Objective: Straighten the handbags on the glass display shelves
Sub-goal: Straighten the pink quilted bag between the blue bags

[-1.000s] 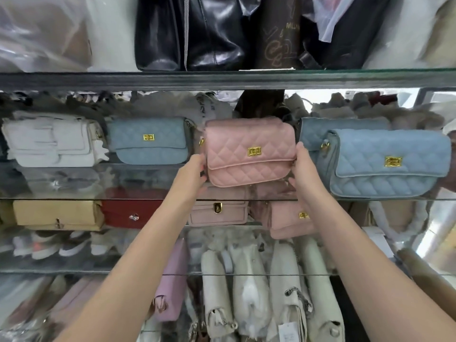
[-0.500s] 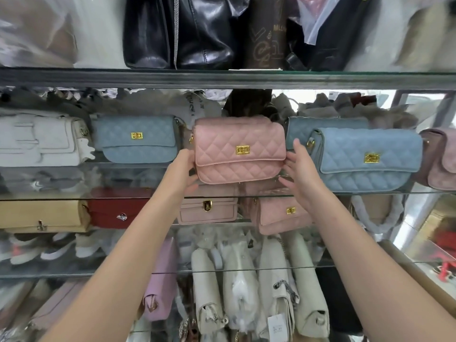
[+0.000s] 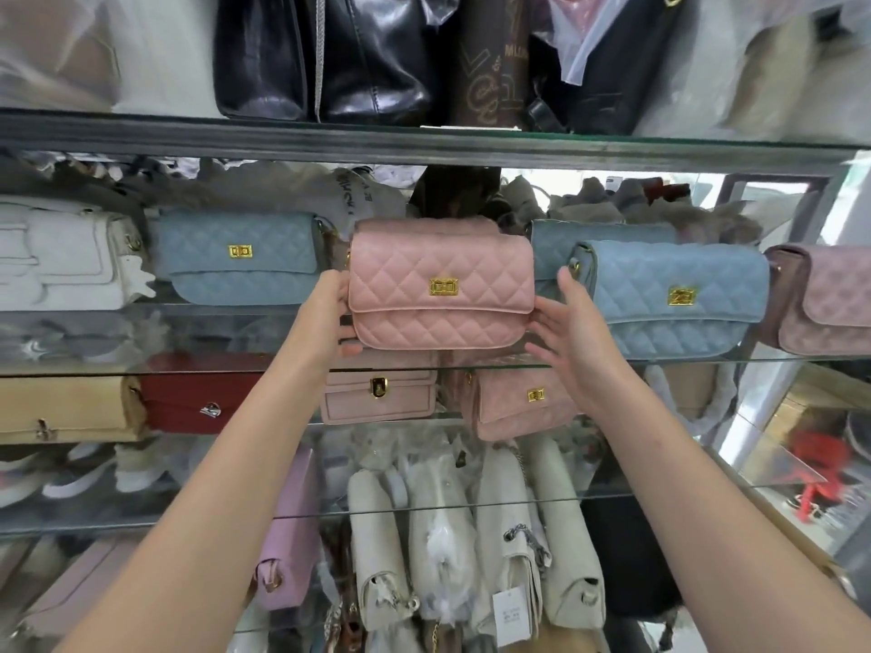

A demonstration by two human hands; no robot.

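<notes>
Pink handbag [image 3: 440, 285] sat on the glass shelf [image 3: 801, 359], beside the blue handbag [image 3: 674, 299]. Left hand [image 3: 325, 318] gripped its left end. Right hand [image 3: 570, 332] fingers [image 3: 546, 313] lay straight against the right end, probably to square it.

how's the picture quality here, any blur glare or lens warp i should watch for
Head view: the pink quilted bag at centre is sharp; the corners go soft; the wide lens slopes and bows the top shelf edge; daylight washes out the far right; the red bag, seen through the glass shelf, looks hazy with reflections.
</notes>
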